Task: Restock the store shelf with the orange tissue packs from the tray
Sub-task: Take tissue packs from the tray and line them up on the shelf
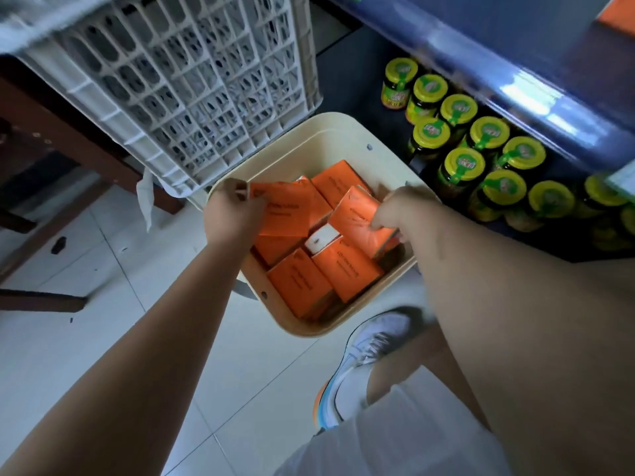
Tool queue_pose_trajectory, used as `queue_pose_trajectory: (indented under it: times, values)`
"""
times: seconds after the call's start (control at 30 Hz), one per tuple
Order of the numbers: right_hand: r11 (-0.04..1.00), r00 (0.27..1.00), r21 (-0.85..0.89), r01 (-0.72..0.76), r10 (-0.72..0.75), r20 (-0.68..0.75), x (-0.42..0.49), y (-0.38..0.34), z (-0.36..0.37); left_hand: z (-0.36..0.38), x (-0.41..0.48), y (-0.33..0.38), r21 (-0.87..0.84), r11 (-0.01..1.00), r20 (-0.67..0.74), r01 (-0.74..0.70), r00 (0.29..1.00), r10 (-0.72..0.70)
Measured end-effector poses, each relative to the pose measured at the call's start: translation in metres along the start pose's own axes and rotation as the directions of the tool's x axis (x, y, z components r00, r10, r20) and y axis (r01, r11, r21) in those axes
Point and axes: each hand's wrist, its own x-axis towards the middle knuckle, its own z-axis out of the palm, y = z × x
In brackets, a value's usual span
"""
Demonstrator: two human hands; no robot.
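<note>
Pick-up stage, and both hands are in on it. The store shelf [536, 97] runs blue and motion-blurred down the right side. One white lattice crate [192, 84] stands at upper left, its corner right at the far rim of the single cream tray [347, 132]. The tray sits low on the tiled floor, just beside the shelf's bottom level.

On that level stand the yellow-lidded jars [488, 132]. At least ten can be counted, with more lost in blur at the right edge. Inside the tray the orange tissue packs [347, 269] lie jumbled, some flat, some tilted. Seven or so show, and others are likely buried beneath.

Now the hands. The left hand [233, 209] pinches the left pack [288, 214] by its end, close to the tray's left wall. The right hand [395, 207] curls round the right pack [357, 218], which is tipped up on edge near the right wall. Two hands, two packs, neither clear of the tray yet.

The next move, by the look of it, is to lift both straight up over the rim without dragging neighbours along. Then comes a swing right to the shelf, where an open spot must be found. None shows from this angle.
</note>
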Motion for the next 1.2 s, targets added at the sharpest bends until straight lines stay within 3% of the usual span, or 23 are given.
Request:
queue_pose_trajectory:
  times: [0.1, 0.27, 0.4, 0.57, 0.83, 1.1, 1.2]
  values:
    - [0.995, 0.995, 0.090, 0.038, -0.030, -0.090, -0.015, 0.002, -0.017, -0.012, -0.013, 0.015, -0.204, 0.979, 0.012, 0.017, 1.000, -0.014]
    - [0.980, 0.950, 0.101, 0.170, -0.136, -0.280, -0.063, 0.019, -0.069, -0.025, -0.031, 0.050, -0.428, 0.903, 0.096, -0.050, 0.990, 0.101]
    - [0.969, 0.826, 0.063, 0.238, -0.168, -0.538, -0.100, 0.027, -0.086, -0.030, -0.063, 0.093, -0.599, 0.796, 0.135, -0.087, 0.969, 0.208]
    - [0.916, 0.669, 0.119, 0.382, -0.186, -0.719, -0.159, 0.031, -0.128, -0.041, -0.100, 0.150, -0.786, 0.617, 0.204, -0.027, 0.931, 0.301]
    - [0.770, 0.492, 0.280, 0.573, -0.051, -0.869, -0.241, 0.107, -0.183, -0.035, -0.160, 0.238, -0.823, 0.555, 0.251, -0.120, 0.801, 0.544]
    - [0.595, 0.457, 0.421, 0.685, 0.100, -0.884, -0.297, 0.198, -0.206, 0.014, -0.226, 0.318, -0.813, 0.582, 0.459, -0.020, 0.594, 0.661]
    - [0.497, 0.491, 0.500, 0.709, 0.160, -0.856, -0.303, 0.221, -0.209, 0.038, -0.241, 0.340, -0.791, 0.612, 0.528, 0.009, 0.515, 0.675]
